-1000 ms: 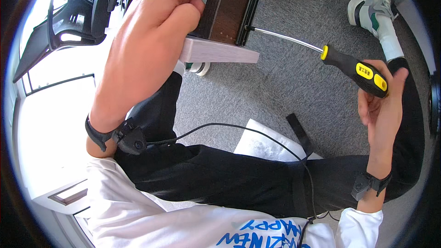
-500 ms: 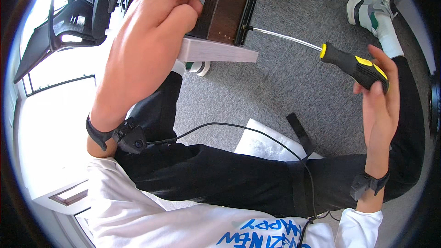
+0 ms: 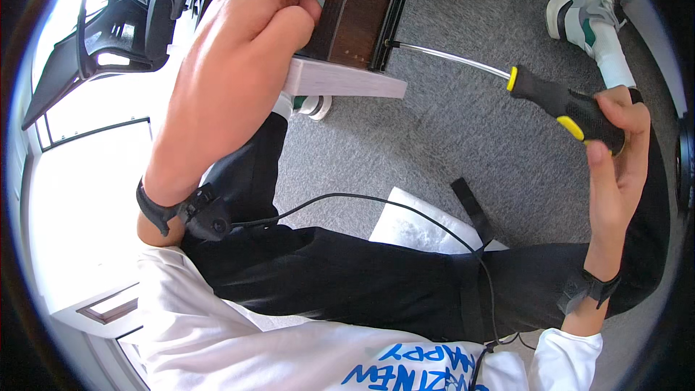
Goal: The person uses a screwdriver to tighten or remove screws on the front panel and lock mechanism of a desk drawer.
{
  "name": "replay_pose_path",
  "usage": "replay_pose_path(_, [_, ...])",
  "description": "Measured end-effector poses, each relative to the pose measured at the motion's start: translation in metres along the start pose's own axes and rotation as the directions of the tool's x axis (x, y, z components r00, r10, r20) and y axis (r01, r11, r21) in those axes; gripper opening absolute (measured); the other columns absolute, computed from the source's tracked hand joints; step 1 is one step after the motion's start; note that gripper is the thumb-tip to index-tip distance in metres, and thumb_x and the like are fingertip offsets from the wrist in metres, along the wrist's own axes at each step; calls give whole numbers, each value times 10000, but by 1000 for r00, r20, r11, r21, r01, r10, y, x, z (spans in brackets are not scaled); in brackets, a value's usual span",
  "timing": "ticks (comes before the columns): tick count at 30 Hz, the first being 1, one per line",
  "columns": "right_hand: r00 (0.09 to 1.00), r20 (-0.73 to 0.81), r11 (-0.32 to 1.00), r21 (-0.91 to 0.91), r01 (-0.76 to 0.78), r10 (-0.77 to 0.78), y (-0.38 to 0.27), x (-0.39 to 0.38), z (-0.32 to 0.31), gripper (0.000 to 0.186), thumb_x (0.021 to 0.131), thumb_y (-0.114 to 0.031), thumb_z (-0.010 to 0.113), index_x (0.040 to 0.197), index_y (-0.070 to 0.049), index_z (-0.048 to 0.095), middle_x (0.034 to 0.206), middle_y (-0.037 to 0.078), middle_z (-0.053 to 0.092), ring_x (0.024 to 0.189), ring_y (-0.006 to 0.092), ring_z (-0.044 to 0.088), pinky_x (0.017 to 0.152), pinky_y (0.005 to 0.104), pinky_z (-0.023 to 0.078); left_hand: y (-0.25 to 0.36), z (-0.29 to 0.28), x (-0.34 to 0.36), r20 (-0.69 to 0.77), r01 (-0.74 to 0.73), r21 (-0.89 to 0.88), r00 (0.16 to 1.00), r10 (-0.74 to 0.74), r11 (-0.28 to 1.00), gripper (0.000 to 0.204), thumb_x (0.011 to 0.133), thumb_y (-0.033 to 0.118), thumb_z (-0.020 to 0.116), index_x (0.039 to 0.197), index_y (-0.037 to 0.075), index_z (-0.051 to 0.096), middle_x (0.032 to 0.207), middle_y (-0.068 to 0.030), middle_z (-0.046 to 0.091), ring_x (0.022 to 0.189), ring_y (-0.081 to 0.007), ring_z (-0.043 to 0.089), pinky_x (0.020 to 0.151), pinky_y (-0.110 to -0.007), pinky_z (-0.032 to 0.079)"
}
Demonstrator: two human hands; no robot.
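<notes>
My right hand (image 3: 617,174) has its thumb and fingers closed on the butt end of a black-and-yellow screwdriver (image 3: 554,107). The screwdriver's long metal shaft points left, its tip at a small screw head or hole by the end of a black metal rail (image 3: 398,7). That rail runs along the side of a dark brown wooden drawer (image 3: 360,22) with a pale wood-grain front panel (image 3: 344,81). My left hand (image 3: 232,76) is closed over the drawer's near-left edge, its fingertips partly hidden inside.
A black office chair (image 3: 123,29) stands at upper left. Grey carpet (image 3: 463,130) lies below, with a white sheet (image 3: 413,224) and a black strap (image 3: 469,201) near my crossed leg. A black cable (image 3: 362,195) runs from my left wrist across my lap.
The screwdriver handle has turned, its yellow patch now facing another way. My right hand has shifted slightly right and down around the handle's end. My left hand stays nearly still.
</notes>
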State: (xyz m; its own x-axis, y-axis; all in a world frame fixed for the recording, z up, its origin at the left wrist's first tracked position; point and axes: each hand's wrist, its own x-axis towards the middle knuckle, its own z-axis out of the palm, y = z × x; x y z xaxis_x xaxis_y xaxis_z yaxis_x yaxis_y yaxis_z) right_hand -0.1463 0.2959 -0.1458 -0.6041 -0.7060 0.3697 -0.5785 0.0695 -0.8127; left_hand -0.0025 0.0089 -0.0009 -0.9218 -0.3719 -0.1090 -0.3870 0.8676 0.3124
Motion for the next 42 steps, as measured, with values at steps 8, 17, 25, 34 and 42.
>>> replay_pose_path(8, [870,8,745,512,-428,494,-16,1,17,593,949,-587,254,1212,-104,475,682,39,512,500,97,465,485,222,398,-2,3,0,-31,-59,-91,998,57,994,379,894,92,381,1207,32,586,1019,-77,593,989,-154,551,908,-286,406])
replay_pose_path(17, [998,-35,998,-30,-49,48,0,-4,3,300,953,-247,490,1186,-59,490,1114,69,478,942,96,492,803,223,400,0,2,2,-25,-21,-10,999,20,1000,393,884,105,376,1209,38,586,1016,-80,584,987,-155,545,905,-291,408])
replay_pose_path(25, [905,49,728,576,-371,422,-12,0,16,531,952,-470,422,1249,-32,460,852,71,545,641,71,504,594,190,412,3,0,1,6,-24,2,1000,24,1000,390,882,113,384,1204,33,589,1016,-81,582,985,-164,545,908,-296,409])
replay_pose_path(34, [973,-59,974,-29,-225,223,-12,-2,10,403,963,-354,416,1193,-60,568,899,61,588,682,85,543,609,179,412,0,1,2,-4,-60,1,998,60,998,387,887,94,378,1205,32,589,1015,-81,590,987,-161,549,908,-294,406])
replay_pose_path(42, [973,9,953,203,-227,230,-4,-6,6,646,909,-541,424,1313,-36,433,1026,106,534,890,138,552,793,258,435,-1,3,1,-14,-81,-59,997,81,995,386,891,95,375,1209,33,584,1016,-78,588,990,-154,543,908,-291,403])
